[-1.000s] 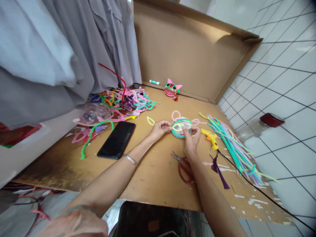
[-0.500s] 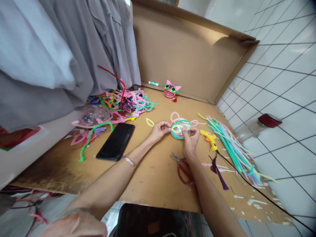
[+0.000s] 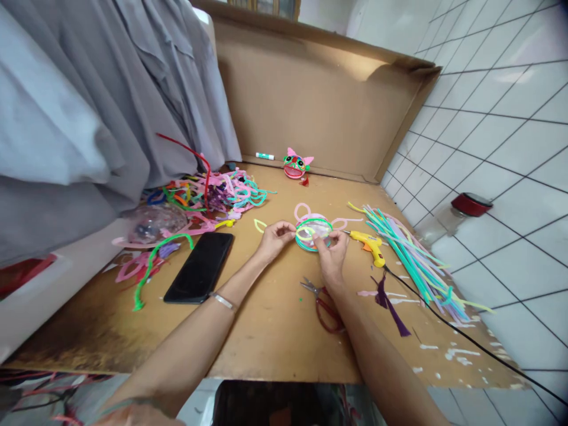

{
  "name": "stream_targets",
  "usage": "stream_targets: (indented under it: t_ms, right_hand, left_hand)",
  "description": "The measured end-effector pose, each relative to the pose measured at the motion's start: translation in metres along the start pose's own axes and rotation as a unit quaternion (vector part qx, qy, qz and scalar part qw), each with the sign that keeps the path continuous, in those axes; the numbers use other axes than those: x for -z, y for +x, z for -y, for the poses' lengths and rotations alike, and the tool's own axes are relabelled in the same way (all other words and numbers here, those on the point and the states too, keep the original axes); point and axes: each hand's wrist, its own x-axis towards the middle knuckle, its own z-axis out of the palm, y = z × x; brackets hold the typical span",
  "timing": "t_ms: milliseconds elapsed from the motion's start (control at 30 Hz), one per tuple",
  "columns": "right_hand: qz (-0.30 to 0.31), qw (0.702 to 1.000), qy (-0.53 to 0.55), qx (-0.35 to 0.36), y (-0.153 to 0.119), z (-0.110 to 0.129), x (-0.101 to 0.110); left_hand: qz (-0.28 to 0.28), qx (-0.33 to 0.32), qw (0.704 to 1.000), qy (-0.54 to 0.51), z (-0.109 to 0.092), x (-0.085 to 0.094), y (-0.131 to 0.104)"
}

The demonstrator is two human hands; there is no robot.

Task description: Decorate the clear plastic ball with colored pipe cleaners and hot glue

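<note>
My left hand (image 3: 276,239) and my right hand (image 3: 332,254) pinch a pale yellow pipe cleaner loop (image 3: 305,233) from opposite ends. Right behind it is a round piece edged with green pipe cleaner (image 3: 303,243); whether my fingers also touch that is hidden. A pink pipe cleaner loop (image 3: 303,205) lies just beyond the round piece. Left of my left hand rests a second yellow leaf-shaped loop (image 3: 259,225). Red-handled scissors (image 3: 310,286) lie with open blades beside my right forearm. The yellow glue gun (image 3: 371,245) is to the right of my right hand.
A black phone (image 3: 199,269) lies left, near a heap of pipe cleaners (image 3: 222,192). A finished animal face (image 3: 295,165) and a glue stick (image 3: 265,156) sit by the cardboard wall (image 3: 319,106). At right are a pipe cleaner bundle (image 3: 408,260), purple tassel (image 3: 390,305) and black cord (image 3: 448,331).
The camera view has turned slightly, so everything sits a little differently in frame. Both hands keep their pinch on the yellow loop, with hardly any movement over the table.
</note>
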Motion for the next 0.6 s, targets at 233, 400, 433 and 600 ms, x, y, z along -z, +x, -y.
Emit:
stream_targets:
  t_ms: [233,400,433,600]
  right_hand:
    - [-0.010,1.000,-0.013,0.001,-0.0012,0.0079,0.0009]
    - [0.001,1.000,-0.007,-0.007,-0.0010,0.0058,0.0012]
    - [0.000,1.000,-0.009,-0.007,-0.0007,0.0050,0.0011]
    - [-0.014,1.000,-0.009,-0.011,0.0007,0.0028,0.0007]
  left_hand:
    - [-0.006,0.004,1.000,0.005,0.0007,-0.0006,0.0003]
    - [-0.004,0.002,1.000,0.007,-0.0003,-0.0007,-0.0003]
    - [-0.005,0.001,1.000,0.008,-0.0006,-0.0010,-0.0005]
    - [-0.004,0.004,1.000,0.014,-0.0002,-0.0026,-0.0009]
